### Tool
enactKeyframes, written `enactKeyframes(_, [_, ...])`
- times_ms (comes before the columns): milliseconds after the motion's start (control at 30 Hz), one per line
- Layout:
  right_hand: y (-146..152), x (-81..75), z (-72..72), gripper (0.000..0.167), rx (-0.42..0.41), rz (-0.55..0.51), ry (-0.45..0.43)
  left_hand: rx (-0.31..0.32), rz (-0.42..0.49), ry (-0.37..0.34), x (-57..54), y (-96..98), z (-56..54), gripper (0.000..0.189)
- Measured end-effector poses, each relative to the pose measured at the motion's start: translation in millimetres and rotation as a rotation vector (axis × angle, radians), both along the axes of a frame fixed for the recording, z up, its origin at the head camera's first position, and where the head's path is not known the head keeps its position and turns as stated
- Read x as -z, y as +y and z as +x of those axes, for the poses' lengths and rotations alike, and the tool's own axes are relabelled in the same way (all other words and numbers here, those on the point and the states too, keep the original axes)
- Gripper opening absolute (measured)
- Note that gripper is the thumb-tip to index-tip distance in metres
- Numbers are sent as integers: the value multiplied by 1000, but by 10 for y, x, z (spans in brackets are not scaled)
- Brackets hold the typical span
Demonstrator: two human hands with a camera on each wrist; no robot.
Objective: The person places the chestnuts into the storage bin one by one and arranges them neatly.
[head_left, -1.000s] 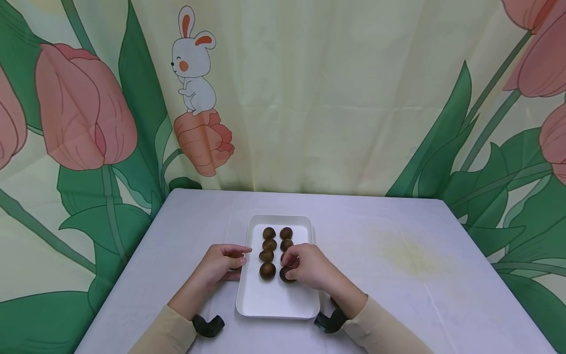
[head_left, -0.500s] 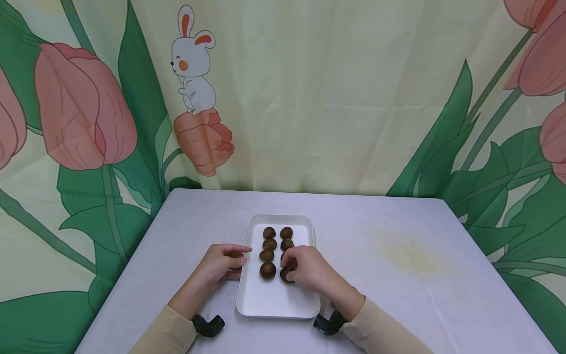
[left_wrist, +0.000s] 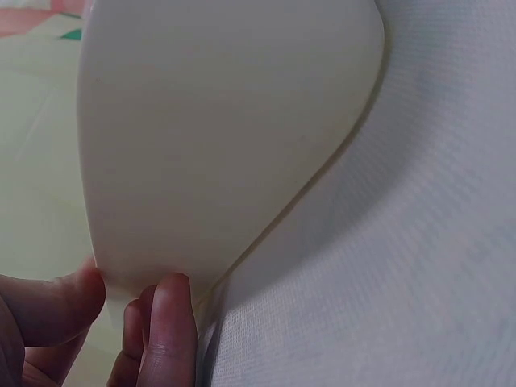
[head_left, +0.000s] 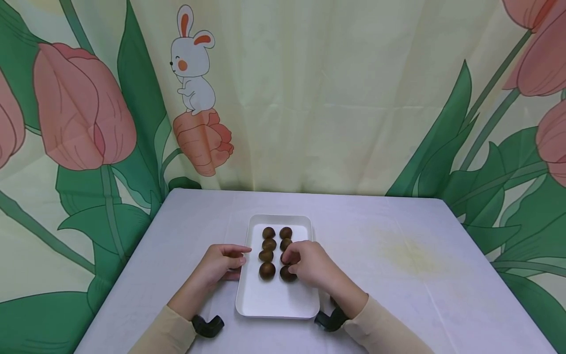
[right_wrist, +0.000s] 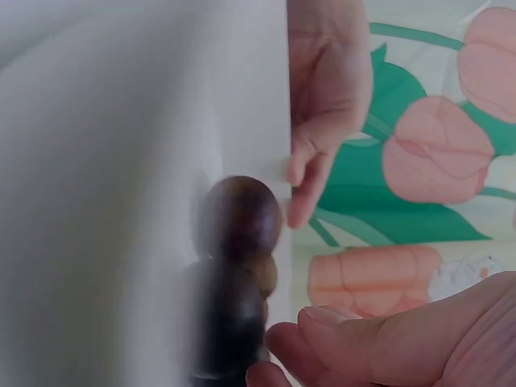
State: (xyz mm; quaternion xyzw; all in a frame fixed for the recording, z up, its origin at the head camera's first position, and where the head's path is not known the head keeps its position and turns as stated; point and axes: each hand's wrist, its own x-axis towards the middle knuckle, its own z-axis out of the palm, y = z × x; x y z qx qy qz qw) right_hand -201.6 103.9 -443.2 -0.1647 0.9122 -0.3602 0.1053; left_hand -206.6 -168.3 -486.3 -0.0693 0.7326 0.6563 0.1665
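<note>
A white rectangular tray [head_left: 276, 304] holds two columns of glossy brown, chestnut-like balls. In the left column, the nearest ball [head_left: 267, 271] looks the largest. My left hand [head_left: 223, 263] rests against the tray's left side; in the left wrist view its thumb [left_wrist: 68, 302] is at the rim and its fingers [left_wrist: 171, 322] touch the outer wall. Over the right column bends my right hand [head_left: 309, 263], hiding part of it. Its fingertips hover right beside the nearest ball [head_left: 288, 274] and grip nothing; the right wrist view shows them next to a dark ball [right_wrist: 234, 322].
A white cloth covers the table [head_left: 380, 295], with a faint yellowish stain [head_left: 411, 255] on the right. Behind it hangs a curtain [head_left: 309, 98] printed with tulips and a rabbit. Black wrist cameras [head_left: 209, 326] sit below both sleeves.
My right hand has lifted slightly off the nearest ball of the right column, leaving more of it visible. The left hand and tray stay in place.
</note>
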Motion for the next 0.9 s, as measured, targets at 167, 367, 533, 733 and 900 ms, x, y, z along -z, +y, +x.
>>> enactKeyframes(167, [70,-63,-18,21,18,-33,-1,-7,0,0,7,1,-2,34])
enactKeyframes(367, [190,-141,-23,22,36,-62,-13,-1,-6,6,13,1,0,34])
enactKeyframes(533, [308,-173,-24,19,58,-86,-49,4,-4,5,15,0,-2,34])
enactKeyframes(733, [474,-180,-14,18,84,-94,-63,2,-2,7,17,1,-2,34])
enactKeyframes(900, [640,-164,11,20,94,-101,-73,-2,-7,10,29,3,-7,34])
